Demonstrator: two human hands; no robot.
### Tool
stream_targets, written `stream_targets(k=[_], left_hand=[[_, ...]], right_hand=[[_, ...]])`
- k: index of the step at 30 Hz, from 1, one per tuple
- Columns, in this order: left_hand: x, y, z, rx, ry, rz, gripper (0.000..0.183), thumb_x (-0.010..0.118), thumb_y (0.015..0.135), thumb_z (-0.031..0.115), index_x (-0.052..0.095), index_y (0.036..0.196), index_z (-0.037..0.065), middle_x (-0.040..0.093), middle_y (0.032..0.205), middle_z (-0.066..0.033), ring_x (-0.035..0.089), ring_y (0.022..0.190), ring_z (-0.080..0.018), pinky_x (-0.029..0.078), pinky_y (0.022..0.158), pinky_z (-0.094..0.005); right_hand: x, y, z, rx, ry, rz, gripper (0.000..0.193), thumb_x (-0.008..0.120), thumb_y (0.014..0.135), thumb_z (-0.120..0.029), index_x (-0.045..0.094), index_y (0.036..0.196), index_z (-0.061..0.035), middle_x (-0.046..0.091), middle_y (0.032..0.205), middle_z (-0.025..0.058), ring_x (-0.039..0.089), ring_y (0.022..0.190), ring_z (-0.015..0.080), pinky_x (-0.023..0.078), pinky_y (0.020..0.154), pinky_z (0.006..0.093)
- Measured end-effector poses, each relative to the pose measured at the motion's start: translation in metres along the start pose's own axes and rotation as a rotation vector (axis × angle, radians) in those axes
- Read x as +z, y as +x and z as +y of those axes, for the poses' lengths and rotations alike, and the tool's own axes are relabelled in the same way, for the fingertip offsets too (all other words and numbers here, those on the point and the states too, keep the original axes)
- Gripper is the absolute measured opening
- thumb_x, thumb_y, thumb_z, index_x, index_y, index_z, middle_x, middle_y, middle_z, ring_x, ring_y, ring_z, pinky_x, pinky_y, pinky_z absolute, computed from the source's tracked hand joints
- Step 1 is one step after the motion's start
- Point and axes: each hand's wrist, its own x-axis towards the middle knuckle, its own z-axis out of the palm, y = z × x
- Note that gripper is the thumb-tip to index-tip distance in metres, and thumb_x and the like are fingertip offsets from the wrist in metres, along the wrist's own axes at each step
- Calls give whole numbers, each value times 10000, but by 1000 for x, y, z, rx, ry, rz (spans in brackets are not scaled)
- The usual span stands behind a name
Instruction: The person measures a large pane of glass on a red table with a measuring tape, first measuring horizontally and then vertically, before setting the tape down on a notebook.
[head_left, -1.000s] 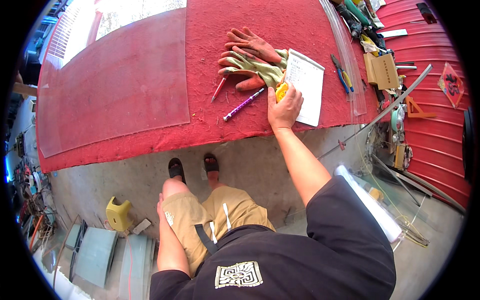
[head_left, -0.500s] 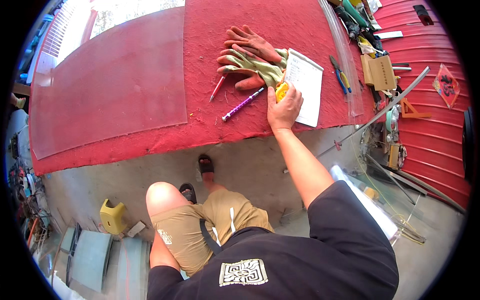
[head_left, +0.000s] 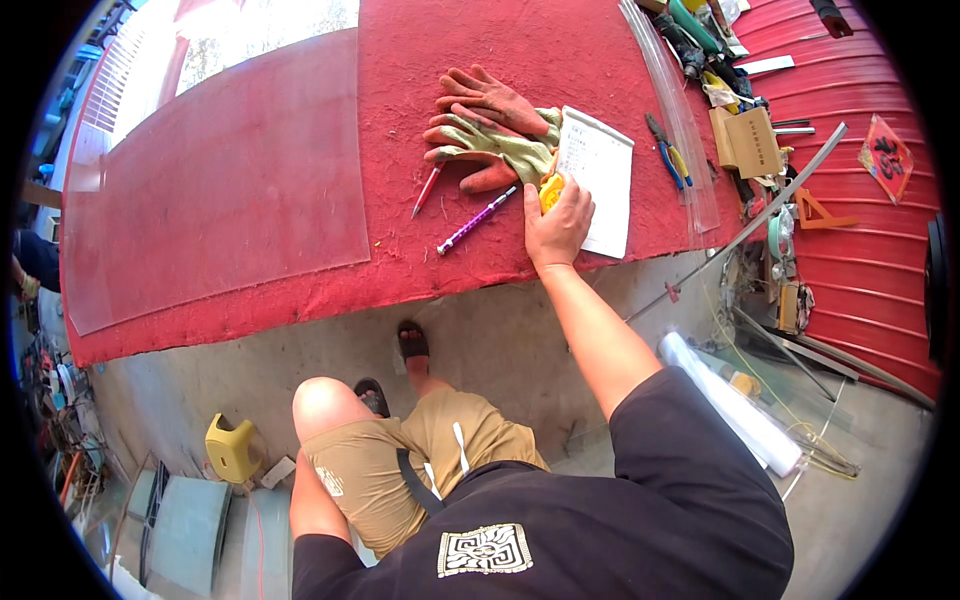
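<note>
My right hand (head_left: 560, 228) is closed over a yellow tape measure (head_left: 551, 192) at the lower left edge of a white notepad (head_left: 607, 165) with handwriting. The fingers partly cover the tape measure. Touching the pad's left side is a pair of orange-and-green work gloves (head_left: 500, 125). Nearer to me lie a red pen (head_left: 428, 190) and a purple glass cutter-like pen tool (head_left: 475, 220). My left forearm (head_left: 322, 505) hangs beside my thigh, and its hand is out of sight.
A large clear glass sheet (head_left: 220, 190) covers the left part of the red cloth-topped table (head_left: 420, 40). Pliers (head_left: 668, 150) and clear strips (head_left: 690, 130) lie to the right. A long metal bar (head_left: 770, 205) juts past the table corner. A yellow stool (head_left: 232, 448) stands below; another person's dark sleeve (head_left: 40, 258) shows far left.
The view has shifted slightly, so the table items sit a little lower and further left. My right hand stays on the tape measure. A person's dark sleeve has come in at the far left.
</note>
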Motion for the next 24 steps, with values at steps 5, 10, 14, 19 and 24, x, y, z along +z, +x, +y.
stream_targets(k=[5,10,14,19,24], left_hand=[[-4,5,0,-7,4,7,529,642,1000,439,676,1279,-9,733,1180,-183,711,1064,-311,553,955,-442],[-5,8,-1,-14,10,8,525,639,1001,438,679,1278,-6,733,1183,-182,710,1068,-310,551,958,-441],[-6,6,0,-16,13,13,522,638,1001,437,680,1278,-4,733,1186,-181,710,1071,-308,550,960,-440],[-7,3,0,-22,23,15,519,636,1001,436,683,1277,-1,732,1190,-180,709,1075,-307,549,963,-439],[-7,1,2,-26,36,16,515,634,1001,435,685,1276,2,732,1194,-179,708,1079,-306,547,966,-438]], right_hand=[[2,-1,2,-24,4,2,577,745,897,-431,559,1298,-61,596,1134,186,556,1061,391,443,954,503],[4,-2,3,-5,-3,-11,586,743,899,-437,557,1304,-58,595,1136,188,554,1066,392,441,961,502],[3,-1,2,-11,-1,-10,592,741,898,-446,558,1303,-55,593,1139,191,551,1070,394,441,966,502],[3,-1,3,4,-5,-12,596,740,896,-452,560,1299,-52,593,1147,191,551,1074,396,440,968,506],[2,-1,3,3,12,1,599,739,896,-456,561,1299,-51,595,1155,187,554,1069,397,443,962,508]])
